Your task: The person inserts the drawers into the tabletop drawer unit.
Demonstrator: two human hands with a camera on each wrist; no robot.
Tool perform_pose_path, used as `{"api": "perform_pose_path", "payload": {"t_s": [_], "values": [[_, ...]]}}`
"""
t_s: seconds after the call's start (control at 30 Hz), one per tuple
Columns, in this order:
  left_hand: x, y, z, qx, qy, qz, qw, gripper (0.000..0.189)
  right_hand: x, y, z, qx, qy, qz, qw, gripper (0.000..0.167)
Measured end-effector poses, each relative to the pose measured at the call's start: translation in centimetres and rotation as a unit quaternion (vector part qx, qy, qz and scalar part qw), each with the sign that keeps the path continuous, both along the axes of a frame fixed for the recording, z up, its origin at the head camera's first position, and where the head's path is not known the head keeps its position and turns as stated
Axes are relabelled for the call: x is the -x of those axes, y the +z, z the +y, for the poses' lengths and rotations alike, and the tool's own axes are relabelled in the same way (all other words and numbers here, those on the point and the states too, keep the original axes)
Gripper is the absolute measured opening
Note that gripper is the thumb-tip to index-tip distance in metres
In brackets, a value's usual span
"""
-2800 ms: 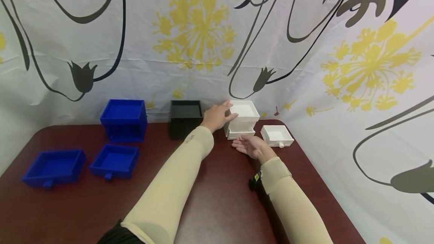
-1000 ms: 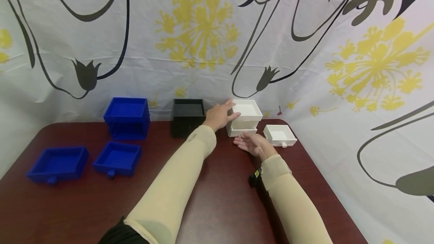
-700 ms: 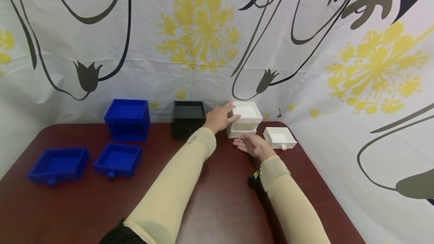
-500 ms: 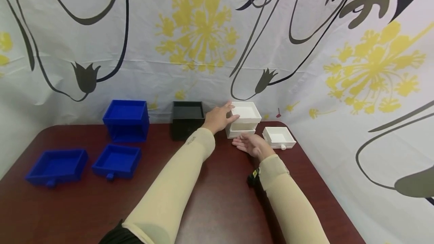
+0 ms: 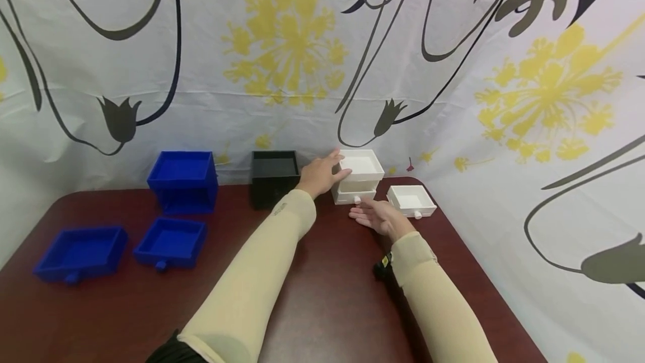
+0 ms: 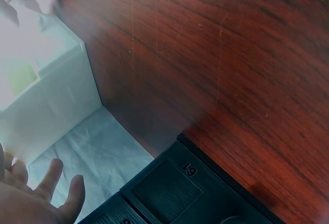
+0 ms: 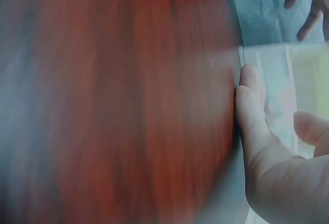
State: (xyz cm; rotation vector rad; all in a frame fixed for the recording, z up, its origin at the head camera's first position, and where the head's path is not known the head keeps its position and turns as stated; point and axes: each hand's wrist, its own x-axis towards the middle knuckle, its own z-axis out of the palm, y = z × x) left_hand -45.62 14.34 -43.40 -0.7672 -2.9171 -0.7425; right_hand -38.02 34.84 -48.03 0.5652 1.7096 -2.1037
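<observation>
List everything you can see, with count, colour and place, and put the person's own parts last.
Table: 1, reddish brown, under everything
Printed cloth: 1, white with yellow and grey plants, behind the table
Blue cabinet: 1, blue, back left
Blue drawers: 2, blue, front left
Black cabinet: 1, black, back middle
White cabinet: 1, white, back right
Fitted drawer: 1, white, white cabinet's lower opening
Loose drawer: 1, white, right of white cabinet
Wrist device: 1, black, right wrist
Sleeves: 2, cream, forearms
Left hand: 1, white cabinet's left side
Right hand: 1, before fitted drawer
</observation>
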Motion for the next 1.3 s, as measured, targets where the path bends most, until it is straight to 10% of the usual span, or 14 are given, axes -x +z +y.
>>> {"api": "perform_pose_path", "payload": {"t_s": [0.43,0.7,1.3], "values": [[0.4,0.2,-0.6,-0.001,0.015,0.007,0.9999,0.067,-3.4,1.2,7.6,-0.017,0.073,-0.007,0.9971,0.055],[0.0,-0.3,0.9,-0.005,-0.004,0.001,1.0,0.067,-6.3,0.8,13.4,0.008,0.005,-0.034,0.9994,0.04],[-0.3,0.0,-0.2,-0.001,0.0,0.006,1.0,0.067,-5.1,0.0,13.3,0.048,-0.02,0.02,0.9985,0.021]]}}
